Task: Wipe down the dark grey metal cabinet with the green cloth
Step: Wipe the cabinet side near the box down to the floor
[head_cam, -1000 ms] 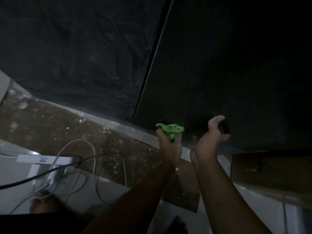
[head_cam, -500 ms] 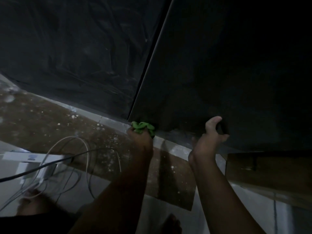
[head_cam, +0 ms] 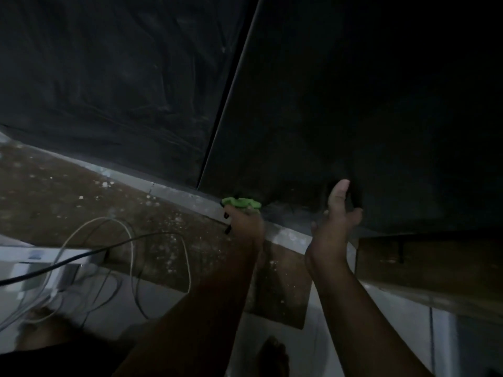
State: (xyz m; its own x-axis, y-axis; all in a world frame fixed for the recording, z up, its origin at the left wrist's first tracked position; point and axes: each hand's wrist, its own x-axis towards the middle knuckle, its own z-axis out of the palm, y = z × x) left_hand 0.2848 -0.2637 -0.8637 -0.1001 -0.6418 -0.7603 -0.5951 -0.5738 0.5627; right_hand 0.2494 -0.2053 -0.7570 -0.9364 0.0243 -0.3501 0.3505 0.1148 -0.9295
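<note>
The left hand (head_cam: 246, 223) grips the crumpled bright green cloth (head_cam: 241, 203), pressed to the bottom edge of the dark grey metal cabinet (head_cam: 353, 91). The right hand (head_cam: 336, 224), fingers straight, rests against the panel. The cloth appears soft, light and limp; hold it wadded in the palm.

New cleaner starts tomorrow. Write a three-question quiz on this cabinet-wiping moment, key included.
1. True or false: the right hand grips the green cloth.
2. Where is the cloth against the dark grey cabinet? A) top edge B) bottom edge, near the corner C) middle of a panel
3. Fill in: loose ___ lie on the floor, left of the left hand.
Key: 1 false, the left hand grips it; the right hand is open. 2 B. 3 cables.
</note>
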